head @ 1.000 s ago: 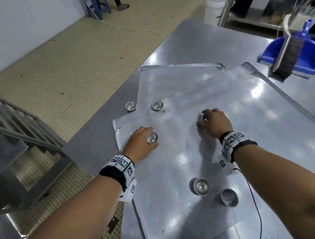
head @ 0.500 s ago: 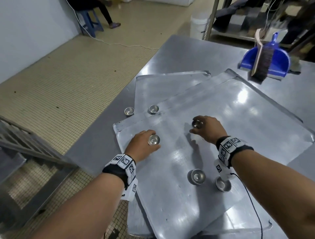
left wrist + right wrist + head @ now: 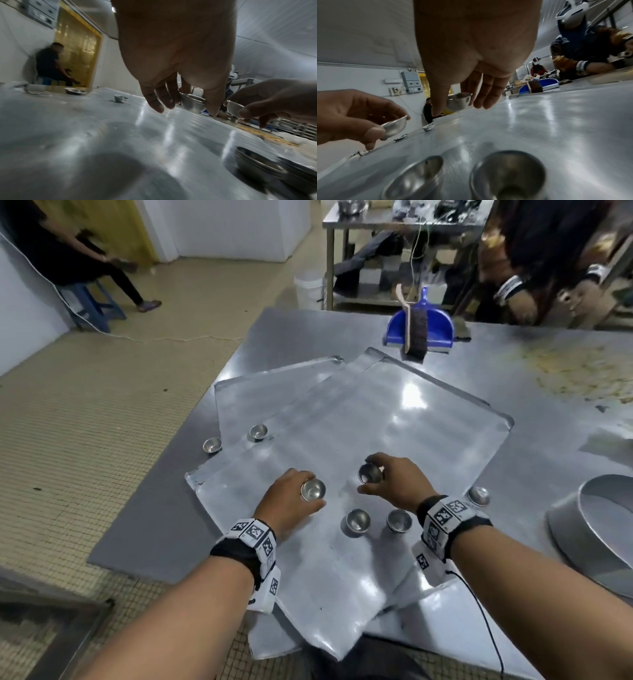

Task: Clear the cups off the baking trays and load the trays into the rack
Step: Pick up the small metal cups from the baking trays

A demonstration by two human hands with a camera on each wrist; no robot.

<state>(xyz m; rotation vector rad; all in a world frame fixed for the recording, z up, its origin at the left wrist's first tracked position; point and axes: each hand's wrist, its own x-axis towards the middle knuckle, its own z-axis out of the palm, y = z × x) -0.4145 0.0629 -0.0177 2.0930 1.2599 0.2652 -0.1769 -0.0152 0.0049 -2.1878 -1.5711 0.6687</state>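
Two overlapping metal baking trays lie on the steel table, the top tray (image 3: 394, 419) across the lower tray (image 3: 274, 385). My left hand (image 3: 307, 491) pinches a small metal cup (image 3: 313, 488) just above the top tray; the left wrist view shows this cup (image 3: 192, 104) between thumb and fingers. My right hand (image 3: 367, 474) pinches a second cup (image 3: 371, 474), lifted and tilted, also seen as the held cup (image 3: 458, 102). Two more cups (image 3: 358, 522) (image 3: 399, 520) stand on the tray near my wrists. Another cup (image 3: 258, 432) sits on the lower tray.
One cup (image 3: 212, 445) stands on the table left of the trays, one cup (image 3: 479, 495) right of them. A blue dustpan with brush (image 3: 423, 326) lies behind. A large round metal pan (image 3: 582, 529) sits at right. Crumbs cover the far right. A person sits on a stool (image 3: 96, 302).
Both hands have lifted their cups off the top tray and drawn back toward me, the right hand moving closer to the left. The head view has risen and widened.
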